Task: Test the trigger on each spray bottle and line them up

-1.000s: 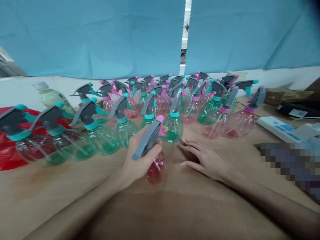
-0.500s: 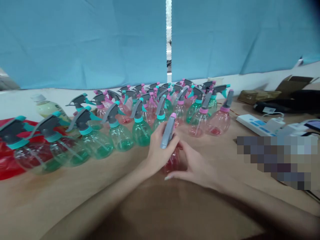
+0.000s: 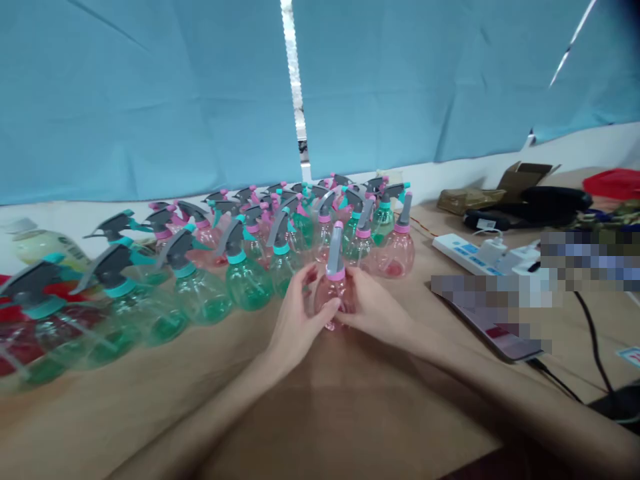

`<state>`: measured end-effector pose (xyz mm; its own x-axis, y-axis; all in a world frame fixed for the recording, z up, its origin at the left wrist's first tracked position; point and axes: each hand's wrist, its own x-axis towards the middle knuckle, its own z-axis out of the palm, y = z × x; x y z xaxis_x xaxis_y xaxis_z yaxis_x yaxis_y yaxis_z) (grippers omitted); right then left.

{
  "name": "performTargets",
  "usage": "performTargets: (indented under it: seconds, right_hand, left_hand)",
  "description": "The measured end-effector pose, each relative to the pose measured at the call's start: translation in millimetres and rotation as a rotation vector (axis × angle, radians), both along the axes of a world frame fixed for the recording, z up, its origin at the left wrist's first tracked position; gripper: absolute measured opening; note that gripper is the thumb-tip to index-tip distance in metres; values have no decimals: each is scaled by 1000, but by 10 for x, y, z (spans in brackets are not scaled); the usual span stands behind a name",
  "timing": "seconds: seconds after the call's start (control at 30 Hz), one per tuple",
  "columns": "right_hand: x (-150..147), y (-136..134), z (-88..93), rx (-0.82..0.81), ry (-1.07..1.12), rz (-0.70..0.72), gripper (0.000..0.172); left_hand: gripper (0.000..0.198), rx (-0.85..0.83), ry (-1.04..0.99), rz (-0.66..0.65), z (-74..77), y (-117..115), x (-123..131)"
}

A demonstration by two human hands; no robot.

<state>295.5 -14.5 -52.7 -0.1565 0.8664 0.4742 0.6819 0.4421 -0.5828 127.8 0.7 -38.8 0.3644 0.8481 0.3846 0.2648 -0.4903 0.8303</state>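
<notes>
Standing behind handheld bottle [image 3: 337,289]: spray bottles [image 3: 284,263]

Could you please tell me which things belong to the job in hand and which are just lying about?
In the job: pink-collared spray bottle between left hand and right hand; likely other spray bottles.
Apparently lying about: power strip, open cardboard box.

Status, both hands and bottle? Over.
Left hand, right hand: cupped around round pink plastic spray bottle. Bottle upright. Teal-collared green plastic spray bottles beyond left hand.
</notes>
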Motion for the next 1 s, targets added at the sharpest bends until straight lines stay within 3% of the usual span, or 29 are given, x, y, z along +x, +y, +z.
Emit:
performTargets:
  seconds: [0.13, 0.23, 0.47, 0.77, 1.0]
  right_hand:
    - [-4, 203, 42, 72, -156, -141, 58]
    - [-44, 330, 65, 79, -216, -214, 53]
    - [-117, 519, 111, 52, -210, -323, 68]
    - [-195, 638, 122, 38, -225, -333, 61]
    - [-226, 648, 145, -1, -217, -347, 65]
  left_hand:
    - [38, -12, 121, 112, -308, -41, -241]
    - [31, -34, 232, 142, -409, -33, -320]
    - [33, 102, 479, 65, -396, -61, -304]
    - [36, 288, 698, -36, -503, -74, -305]
    - [36, 331, 738, -46, -531, -81, -309]
